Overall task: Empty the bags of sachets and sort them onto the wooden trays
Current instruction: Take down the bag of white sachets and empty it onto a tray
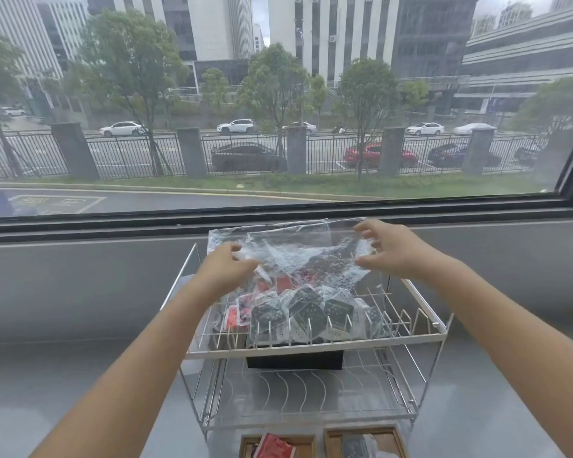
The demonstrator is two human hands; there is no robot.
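Head view: left hand pinching clear bag at left edge, right hand half-open, fingers gripping right edge, bag with dark and red sachets resting on wire rack upper tier, wooden trays below.

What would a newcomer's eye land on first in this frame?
Probably the crumpled clear plastic bag at centre, held up over the top tier of a white wire rack by the left hand and right hand, with dark and red sachets piled beneath it. Next, two wooden trays at the bottom edge, one holding a red sachet, one a dark one.
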